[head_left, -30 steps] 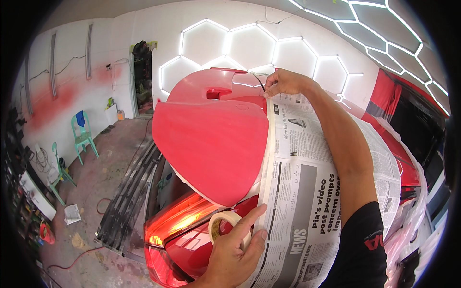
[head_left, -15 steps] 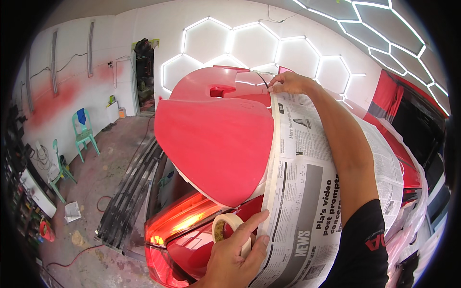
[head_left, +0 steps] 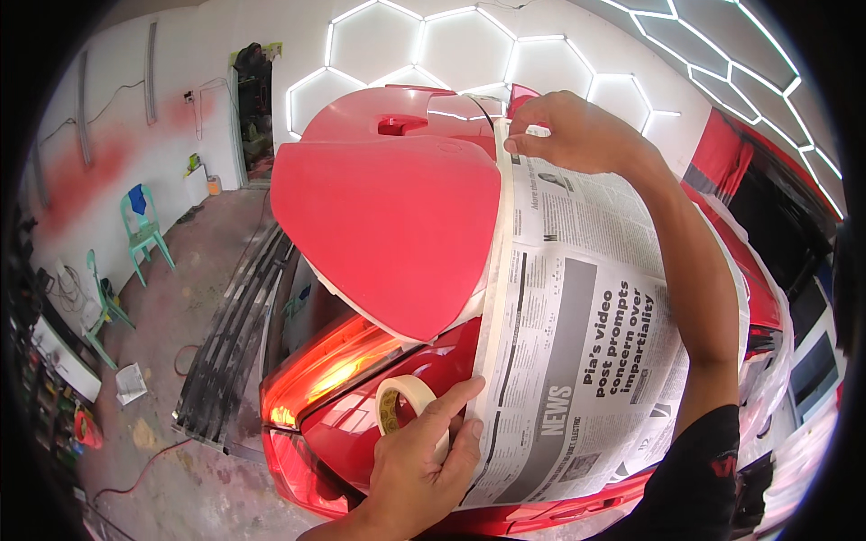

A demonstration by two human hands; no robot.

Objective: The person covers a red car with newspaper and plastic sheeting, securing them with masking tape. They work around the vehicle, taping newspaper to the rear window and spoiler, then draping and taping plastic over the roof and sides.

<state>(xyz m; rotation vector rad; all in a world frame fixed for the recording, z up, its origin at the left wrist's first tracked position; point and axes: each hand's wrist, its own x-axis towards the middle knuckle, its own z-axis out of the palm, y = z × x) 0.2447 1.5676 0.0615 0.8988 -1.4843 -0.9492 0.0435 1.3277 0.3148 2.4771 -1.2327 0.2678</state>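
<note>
Sheets of newspaper (head_left: 541, 316) cover the red car's rear body, edged on the left by a pale strip of masking tape (head_left: 487, 329). My left hand (head_left: 419, 460) holds a roll of masking tape (head_left: 406, 397), its index finger and thumb at the taped edge low down. At the paper's upper left corner, my right hand (head_left: 568, 131) has thumb and fingers bent in a pinch; what lies between the tips is too small to make out. Left of the paper are a bare matt red panel (head_left: 388, 225) and a lit tail light (head_left: 329, 365).
Clear plastic sheeting (head_left: 762, 397) hangs on the car's right side. Long dark strips (head_left: 230, 347) lie on the floor at left, with a red hose (head_left: 135, 487) nearby. Green chairs (head_left: 144, 230) stand by the left wall. Hexagonal lights (head_left: 374, 45) line the far wall.
The view has shifted, so the car sits higher and more of the newspaper's lower edge shows. My right hand has turned at the upper corner. My left hand still holds the tape roll.
</note>
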